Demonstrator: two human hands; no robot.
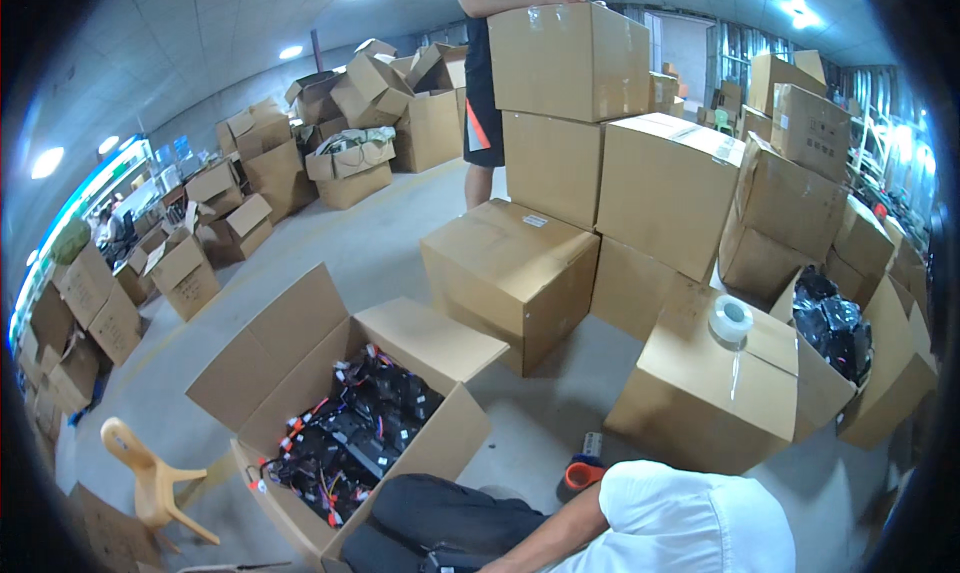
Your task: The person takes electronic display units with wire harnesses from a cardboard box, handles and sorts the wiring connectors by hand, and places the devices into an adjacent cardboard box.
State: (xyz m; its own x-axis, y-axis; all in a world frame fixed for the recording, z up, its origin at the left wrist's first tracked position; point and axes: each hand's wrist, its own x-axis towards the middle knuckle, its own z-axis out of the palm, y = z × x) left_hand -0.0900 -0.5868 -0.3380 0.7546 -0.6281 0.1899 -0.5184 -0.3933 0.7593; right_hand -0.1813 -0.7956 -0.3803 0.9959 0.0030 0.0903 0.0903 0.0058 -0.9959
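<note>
Neither of my hands shows. My right forearm [565, 533], bare below a white sleeve [655, 493], runs down and left across my lap and leaves the picture at the lower edge. Close to where it leaves, part of a black object [450, 558] lies against my dark trousers [450, 508]; its kind cannot be made out. Left of my knee stands an open cardboard box [455, 438], its flaps spread. Inside are many black parts [365, 433] with coloured wires and red, orange and white connectors.
An orange-and-black tool [580, 473], possibly a tape dispenser, lies on the floor. A clear tape roll [731, 319] sits on a closed carton [700, 403]. Stacked cartons [550, 173] rise ahead; a person [484, 83] stands behind them. A yellow plastic stool [155, 478] is at left.
</note>
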